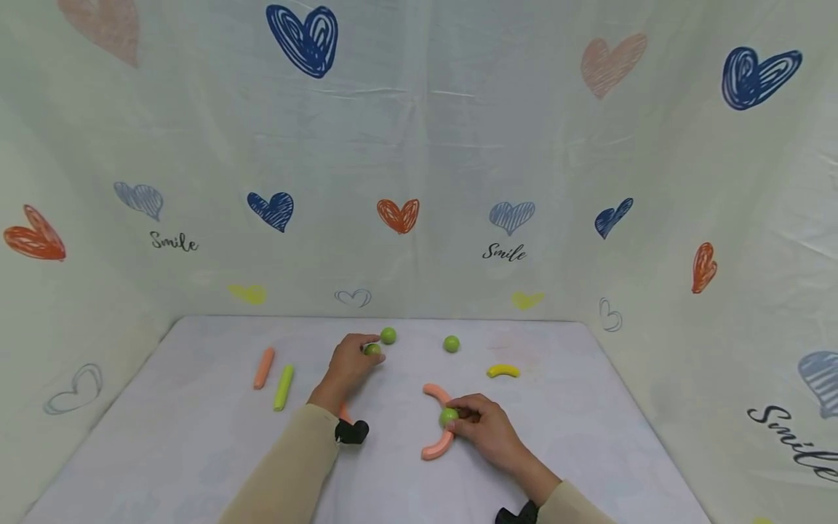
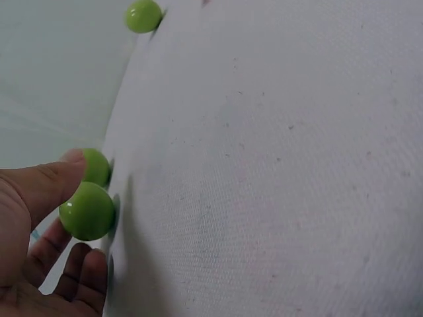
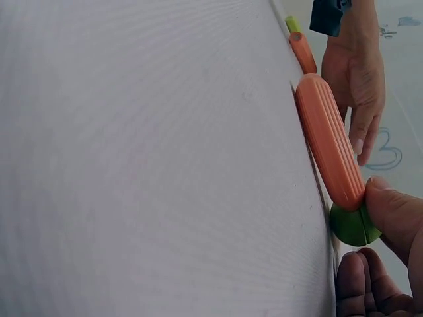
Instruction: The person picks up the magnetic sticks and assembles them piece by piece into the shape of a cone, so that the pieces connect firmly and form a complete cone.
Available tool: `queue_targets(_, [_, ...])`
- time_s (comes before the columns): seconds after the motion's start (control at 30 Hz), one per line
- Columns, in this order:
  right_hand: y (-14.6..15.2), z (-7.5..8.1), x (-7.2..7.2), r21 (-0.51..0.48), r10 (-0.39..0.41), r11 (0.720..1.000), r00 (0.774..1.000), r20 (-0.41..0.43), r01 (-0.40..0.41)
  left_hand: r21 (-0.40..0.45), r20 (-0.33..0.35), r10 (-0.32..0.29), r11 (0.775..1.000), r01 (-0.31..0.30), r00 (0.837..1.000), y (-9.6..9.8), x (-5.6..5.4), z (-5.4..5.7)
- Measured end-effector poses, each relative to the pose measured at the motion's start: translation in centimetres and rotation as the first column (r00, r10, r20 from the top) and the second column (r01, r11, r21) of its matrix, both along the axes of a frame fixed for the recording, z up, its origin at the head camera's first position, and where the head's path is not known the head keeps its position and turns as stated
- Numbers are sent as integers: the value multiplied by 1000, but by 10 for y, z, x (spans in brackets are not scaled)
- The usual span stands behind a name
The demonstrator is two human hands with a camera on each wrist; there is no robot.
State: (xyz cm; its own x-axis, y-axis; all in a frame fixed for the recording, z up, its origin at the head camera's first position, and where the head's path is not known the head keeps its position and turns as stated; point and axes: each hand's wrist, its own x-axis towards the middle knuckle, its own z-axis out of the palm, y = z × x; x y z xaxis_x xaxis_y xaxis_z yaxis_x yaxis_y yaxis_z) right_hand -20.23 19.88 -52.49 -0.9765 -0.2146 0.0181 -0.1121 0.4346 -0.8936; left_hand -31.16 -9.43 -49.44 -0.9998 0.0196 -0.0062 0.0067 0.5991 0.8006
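Observation:
In the head view my left hand is at the back of the table, thumb and fingers around a glossy green ball. The left wrist view shows this ball between thumb and fingers, with another green ball right behind it. My right hand pinches a green ball with a slit in it between thumb and fingers. Salmon curved foam-like pieces extend from both sides of that ball. Ridges run along the salmon piece in the right wrist view, where its end meets the ball.
A third loose green ball and a yellow curved piece lie farther right. On the left are an orange stick and a lime stick. Another orange piece is partly hidden by the left wrist. A heart-print curtain surrounds the table.

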Motion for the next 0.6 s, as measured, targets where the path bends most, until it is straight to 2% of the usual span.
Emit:
queue_targets(0.2, [0, 0, 0, -3, 9, 1000, 1000, -8, -9, 13, -2, -3, 1000, 3, 1000, 3, 3, -2])
queue_targets(0.47, [0, 1, 0, -16, -1, 1000, 1000, 3, 1, -4, -21, -64, 998, 64, 998, 8, 7, -3])
queue_targets(0.6, [0, 0, 0, -7, -8, 1000, 1000, -6, 8, -39, -22, -105, 994, 104, 994, 13, 11, -3])
